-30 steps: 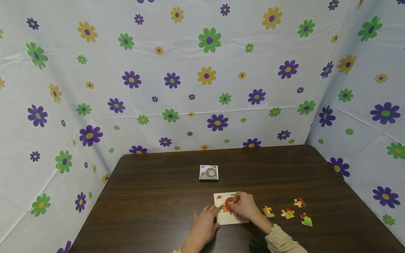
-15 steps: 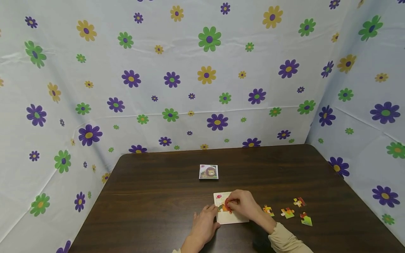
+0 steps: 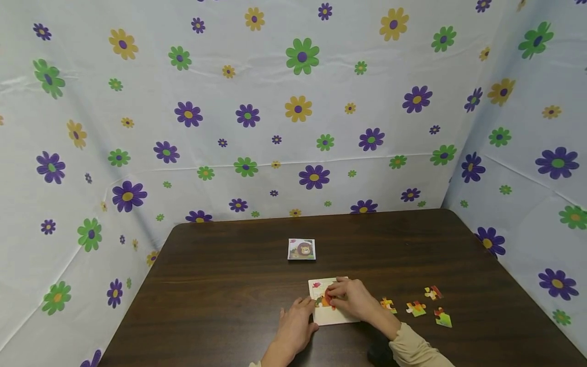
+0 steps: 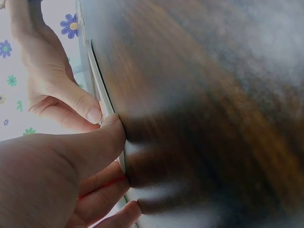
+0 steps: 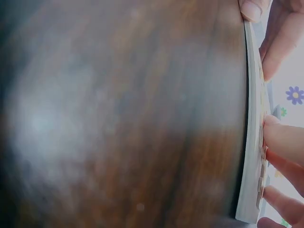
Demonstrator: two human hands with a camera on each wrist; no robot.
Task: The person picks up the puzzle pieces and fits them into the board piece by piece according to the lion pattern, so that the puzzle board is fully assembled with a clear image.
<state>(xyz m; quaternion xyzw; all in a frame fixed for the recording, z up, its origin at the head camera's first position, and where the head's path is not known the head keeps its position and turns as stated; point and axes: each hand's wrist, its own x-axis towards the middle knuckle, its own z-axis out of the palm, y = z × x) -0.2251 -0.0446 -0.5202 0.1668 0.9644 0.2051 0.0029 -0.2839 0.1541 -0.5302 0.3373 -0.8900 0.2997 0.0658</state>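
A pale square puzzle board (image 3: 337, 317) with colourful pieces, some red and orange, lies on the dark table. My left hand (image 3: 295, 323) rests at its near left corner. The left thumb touches the near edge and the fingers lie along the left side. Over the board's upper part is my right hand (image 3: 357, 299), its thumb and fingers bent around a red puzzle piece (image 3: 328, 294) on the board. The hand covers part of that piece. In the right wrist view, the right fingertips touch the face of the board (image 5: 252, 142), seen edge-on.
Several loose puzzle pieces (image 3: 416, 308) lie to the right of the board. Behind it sits a small lion picture card (image 3: 301, 250). A flower-patterned cloth (image 3: 270, 86) surrounds the brown table (image 3: 220, 285). A dark object (image 3: 379, 351) is partly visible under the right forearm.
My right hand has shifted slightly and changed its finger placement over the red puzzle piece. The left hand, the board and the loose pieces stay in place.
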